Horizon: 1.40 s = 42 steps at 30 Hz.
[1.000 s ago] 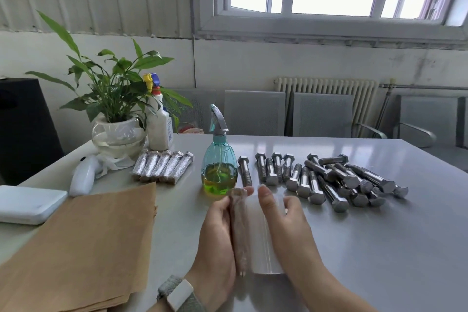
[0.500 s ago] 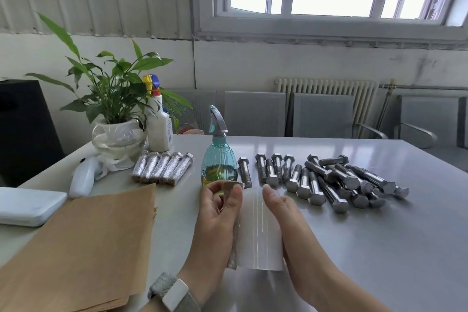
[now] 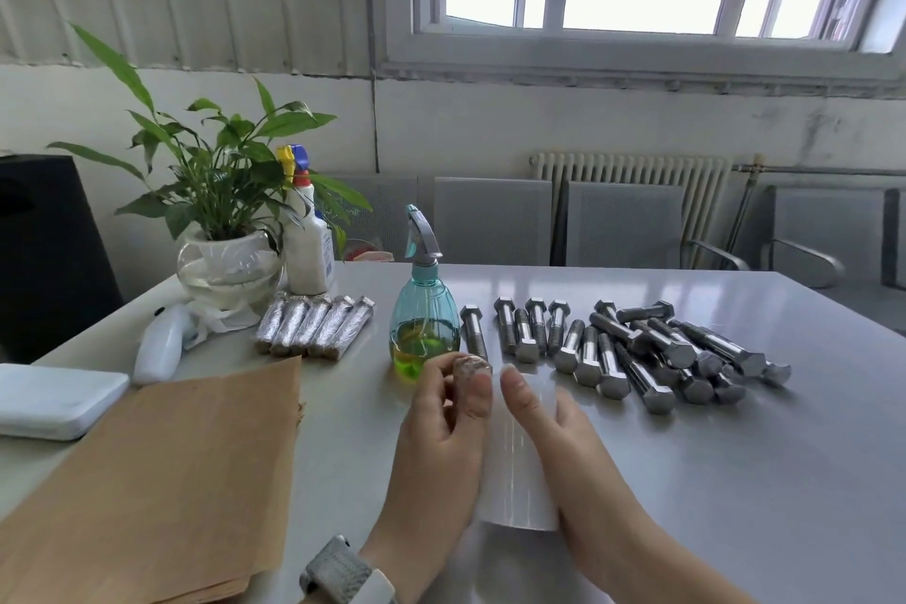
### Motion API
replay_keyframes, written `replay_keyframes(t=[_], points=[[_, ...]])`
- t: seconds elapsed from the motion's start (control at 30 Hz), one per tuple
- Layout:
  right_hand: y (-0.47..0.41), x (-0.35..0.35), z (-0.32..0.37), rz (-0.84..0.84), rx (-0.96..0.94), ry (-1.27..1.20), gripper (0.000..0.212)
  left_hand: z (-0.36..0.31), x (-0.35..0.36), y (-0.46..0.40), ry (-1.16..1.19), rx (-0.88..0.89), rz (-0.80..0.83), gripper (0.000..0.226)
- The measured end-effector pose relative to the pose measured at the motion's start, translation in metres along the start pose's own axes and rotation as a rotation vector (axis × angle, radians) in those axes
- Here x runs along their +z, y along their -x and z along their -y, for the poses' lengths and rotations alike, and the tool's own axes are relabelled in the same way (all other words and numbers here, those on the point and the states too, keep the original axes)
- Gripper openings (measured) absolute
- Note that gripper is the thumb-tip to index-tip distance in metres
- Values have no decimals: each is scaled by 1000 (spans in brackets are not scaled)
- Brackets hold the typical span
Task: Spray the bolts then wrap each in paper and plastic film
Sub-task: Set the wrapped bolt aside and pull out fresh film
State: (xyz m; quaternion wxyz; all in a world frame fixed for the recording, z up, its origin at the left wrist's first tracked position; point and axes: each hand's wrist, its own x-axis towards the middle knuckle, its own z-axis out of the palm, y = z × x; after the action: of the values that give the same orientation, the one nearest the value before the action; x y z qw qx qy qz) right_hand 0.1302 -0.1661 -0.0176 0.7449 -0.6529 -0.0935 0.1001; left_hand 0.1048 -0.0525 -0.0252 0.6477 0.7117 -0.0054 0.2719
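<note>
Head view: at lower centre of the frame the left hand (image 3: 441,437) has its fingers curled round a bolt already wrapped in paper (image 3: 471,365), whose end shows just above the thumb, pinched between thumb and fingertips. Right beside it, the right hand (image 3: 554,437) lies with its fingers fairly straight over the roll of plastic film (image 3: 515,471), the thumb resting on the roll's upper end; film and wrapped bolt touch along the left hand's edge. A watch with a grey strap (image 3: 343,574) sits on the left wrist at the bottom edge.

Just above the hands stands a teal spray bottle (image 3: 424,329) with yellow-green liquid in its base. To its right, across the middle of the frame, bare steel bolts (image 3: 632,348) lie on the grey table (image 3: 735,481), some in a row, others heaped. To the bottle's left lie five finished wrapped bolts (image 3: 314,326) side by side. A stack of brown paper sheets (image 3: 162,481) fills the lower left. Further up left are a potted plant (image 3: 225,231), a white spray bottle (image 3: 306,255) and, at the left edge, a flat white box (image 3: 54,400)
</note>
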Motion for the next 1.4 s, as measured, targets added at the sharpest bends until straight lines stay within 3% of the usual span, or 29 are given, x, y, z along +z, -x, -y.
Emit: replay_keyframes(t=[0.13, 0.2, 0.27, 0.37, 0.43, 0.53, 0.6, 0.7, 0.83, 0.93, 1.03, 1.13, 1.2, 1.3, 1.4], points=[[2, 7, 0, -170, -140, 198, 75, 2, 1, 1, -211, 68, -119, 39], [7, 12, 1, -218, -250, 242, 70, 1, 2, 0, -173, -4, -139, 40], [13, 16, 3, -220, -420, 349, 65, 1, 0, -3, 14, -187, -163, 33], [23, 19, 12, -20, -829, 416, 59, 1, -4, -6, 301, -404, -102, 37], [29, 18, 12, 136, -972, 231, 61, 2, -9, -12, 381, -420, -94, 46], [30, 14, 22, 127, -614, -134, 73, 0, -21, -23, 683, -521, -187, 35], [20, 5, 23, -14, -408, -169, 76, 1, -31, -26, 795, -574, -182, 25], [7, -10, 22, -139, -250, -197, 60, -1, -39, -30, 826, -572, -155, 19], [-2, -15, 13, -175, -162, -100, 78, -7, -58, -46, 429, -557, -143, 30], [-8, -17, 6, -190, -165, -54, 62, -10, -76, -83, 45, -661, -155, 36], [-13, -17, 3, -181, -197, -6, 53, -10, -82, -131, -224, -673, -223, 27], [-15, -18, -1, -170, -233, 95, 65, 4, -81, -168, -853, -445, -33, 26], [-19, -19, -5, -156, -246, 157, 61, 15, -76, -180, -1185, -291, 85, 22], [-27, -22, -12, -155, -296, 172, 50, 39, -66, -189, -1399, -156, 143, 34], [-32, -22, -14, -146, -302, 153, 55, 62, -62, -192, -1540, -62, 136, 31]])
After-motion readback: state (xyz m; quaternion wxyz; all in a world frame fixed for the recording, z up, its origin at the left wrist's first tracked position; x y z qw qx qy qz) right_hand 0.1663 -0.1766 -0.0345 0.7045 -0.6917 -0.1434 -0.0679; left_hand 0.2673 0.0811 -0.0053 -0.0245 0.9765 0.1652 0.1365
